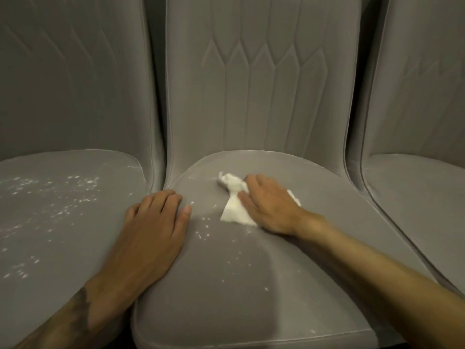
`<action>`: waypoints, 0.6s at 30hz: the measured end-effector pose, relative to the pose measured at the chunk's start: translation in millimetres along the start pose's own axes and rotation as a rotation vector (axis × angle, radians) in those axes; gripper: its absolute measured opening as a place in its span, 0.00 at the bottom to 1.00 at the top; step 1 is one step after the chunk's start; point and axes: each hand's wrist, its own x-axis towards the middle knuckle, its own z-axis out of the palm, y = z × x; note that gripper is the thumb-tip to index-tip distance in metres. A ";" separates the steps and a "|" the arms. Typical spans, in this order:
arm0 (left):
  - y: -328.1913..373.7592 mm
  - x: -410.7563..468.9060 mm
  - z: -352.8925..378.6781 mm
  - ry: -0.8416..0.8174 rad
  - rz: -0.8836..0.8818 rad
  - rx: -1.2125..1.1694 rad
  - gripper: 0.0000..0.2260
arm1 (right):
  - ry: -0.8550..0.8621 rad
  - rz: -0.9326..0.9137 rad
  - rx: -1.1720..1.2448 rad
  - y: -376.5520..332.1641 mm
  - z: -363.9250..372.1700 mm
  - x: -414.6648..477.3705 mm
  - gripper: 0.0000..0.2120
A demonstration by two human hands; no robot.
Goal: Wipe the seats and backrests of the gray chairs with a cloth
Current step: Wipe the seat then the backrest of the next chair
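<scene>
White-flecked gray seat [251, 285], crumpled cloth [234, 210]

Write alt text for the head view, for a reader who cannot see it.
A person's right hand presses a white cloth onto the middle gray chair seat, while the left hand rests flat on that seat's left edge. White specks dot this seat and the left chair seat.

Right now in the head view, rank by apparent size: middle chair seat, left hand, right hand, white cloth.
1. middle chair seat
2. left hand, right hand: unsure, left maybe just nearer
3. white cloth, partly under right hand
</scene>
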 end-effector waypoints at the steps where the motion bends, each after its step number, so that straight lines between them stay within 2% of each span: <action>1: -0.4 0.6 0.8 0.003 0.000 -0.003 0.22 | 0.002 -0.069 0.014 -0.7 -0.3 -6.3 0.16; 3: -1.2 0.8 2.1 0.011 0.004 0.005 0.21 | -0.025 -0.048 -0.014 17.8 -7.6 -1.2 0.15; 6: -1.7 -0.8 3.2 0.025 0.018 0.026 0.18 | -0.047 0.254 -0.102 53.8 -16.3 26.1 0.15; 8: -2.5 -0.8 3.3 0.021 0.019 0.029 0.18 | -0.035 0.363 -0.138 53.1 -13.7 43.5 0.16; 10: -3.0 0.8 4.1 0.022 0.011 0.021 0.19 | -0.030 0.299 -0.112 32.2 -3.7 51.0 0.17; 14: -1.6 2.0 4.9 0.033 -0.005 -0.002 0.22 | 0.003 -0.048 -0.004 2.7 8.9 27.6 0.15; 16: -2.3 1.4 4.7 0.029 -0.009 -0.010 0.22 | -0.037 -0.019 -0.006 16.7 0.4 31.1 0.15; 18: -1.8 1.2 4.6 0.024 -0.001 -0.005 0.22 | -0.068 0.159 -0.045 35.5 -5.8 47.3 0.15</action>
